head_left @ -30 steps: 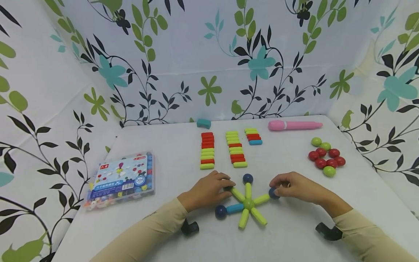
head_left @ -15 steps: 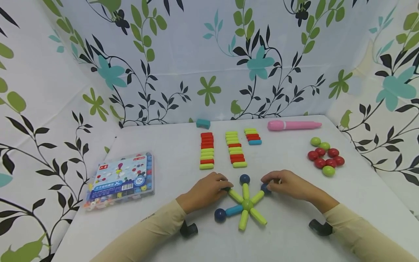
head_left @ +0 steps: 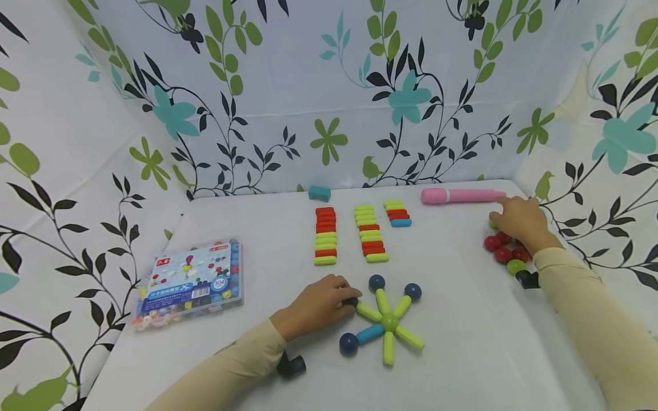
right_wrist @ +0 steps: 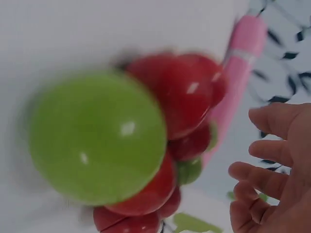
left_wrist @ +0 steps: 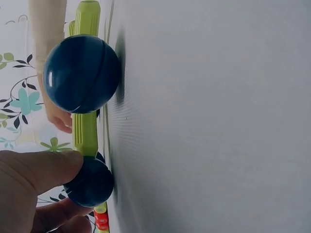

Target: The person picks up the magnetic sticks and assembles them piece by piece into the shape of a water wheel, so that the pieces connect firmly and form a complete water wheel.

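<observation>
With my left hand [head_left: 319,302] I pinch a blue ball [left_wrist: 92,183], my thumb on it and my fingers behind. It caps one rod of the star [head_left: 389,322], which lies on the table [head_left: 452,365] just beside that hand. Six rods spread from the star's middle, five green and one blue. Three more blue balls [head_left: 349,344] cap the two upper green rods and the blue one, while the two lower green rods end bare.

My right hand [head_left: 521,222] grasps nothing: its fingers reach out over the cluster of red balls [head_left: 502,255] and green balls [head_left: 516,267], apart from them in the right wrist view. The fingertips are near the tip of the pink pen [head_left: 462,196]; whether they touch it I cannot tell.

Beyond the star, loose rods [head_left: 326,235] lie in three rows, with a teal block [head_left: 320,193] behind the leftmost, and well off to my left lies the box [head_left: 192,279]
</observation>
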The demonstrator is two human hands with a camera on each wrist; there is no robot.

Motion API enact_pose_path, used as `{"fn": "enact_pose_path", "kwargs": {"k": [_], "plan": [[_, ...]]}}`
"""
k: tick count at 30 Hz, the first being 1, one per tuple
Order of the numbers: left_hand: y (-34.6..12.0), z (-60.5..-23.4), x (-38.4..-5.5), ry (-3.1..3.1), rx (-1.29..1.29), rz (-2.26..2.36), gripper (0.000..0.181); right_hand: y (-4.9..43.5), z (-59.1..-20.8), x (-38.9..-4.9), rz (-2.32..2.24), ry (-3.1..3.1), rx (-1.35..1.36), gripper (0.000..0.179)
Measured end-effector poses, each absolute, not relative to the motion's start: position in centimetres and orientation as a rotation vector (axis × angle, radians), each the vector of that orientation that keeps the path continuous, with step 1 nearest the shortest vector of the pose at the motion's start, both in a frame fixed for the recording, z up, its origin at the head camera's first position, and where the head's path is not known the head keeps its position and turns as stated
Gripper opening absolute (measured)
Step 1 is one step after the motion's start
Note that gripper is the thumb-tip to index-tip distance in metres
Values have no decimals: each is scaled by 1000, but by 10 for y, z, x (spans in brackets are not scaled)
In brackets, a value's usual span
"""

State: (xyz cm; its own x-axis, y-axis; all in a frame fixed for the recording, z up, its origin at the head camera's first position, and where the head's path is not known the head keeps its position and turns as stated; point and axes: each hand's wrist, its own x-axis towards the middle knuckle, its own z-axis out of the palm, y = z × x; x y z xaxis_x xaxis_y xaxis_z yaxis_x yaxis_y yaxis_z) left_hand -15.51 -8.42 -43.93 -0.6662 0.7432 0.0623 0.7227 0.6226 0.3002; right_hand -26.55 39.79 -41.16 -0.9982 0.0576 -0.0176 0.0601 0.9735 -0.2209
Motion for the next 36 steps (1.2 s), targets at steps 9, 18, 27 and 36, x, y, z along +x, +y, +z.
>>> {"fn": "enact_pose_path", "kwargs": {"k": [9, 18, 27, 36], "plan": [[-82, -440, -152, 2752, 1322, 480, 34, 426, -422, -273, -160, 2969, 156, 51], [-86, -441, -150, 2758, 1290, 507, 36, 375, -405, -243, -559, 3126, -122, 44], [-91, -439, -153, 2753, 1296, 483, 35, 275, -396, -101, -909, 2573, -863, 46], [-95, -439, -154, 2745, 1253, 487, 35, 246, -418, -72, -931, 2489, -825, 43]]}}
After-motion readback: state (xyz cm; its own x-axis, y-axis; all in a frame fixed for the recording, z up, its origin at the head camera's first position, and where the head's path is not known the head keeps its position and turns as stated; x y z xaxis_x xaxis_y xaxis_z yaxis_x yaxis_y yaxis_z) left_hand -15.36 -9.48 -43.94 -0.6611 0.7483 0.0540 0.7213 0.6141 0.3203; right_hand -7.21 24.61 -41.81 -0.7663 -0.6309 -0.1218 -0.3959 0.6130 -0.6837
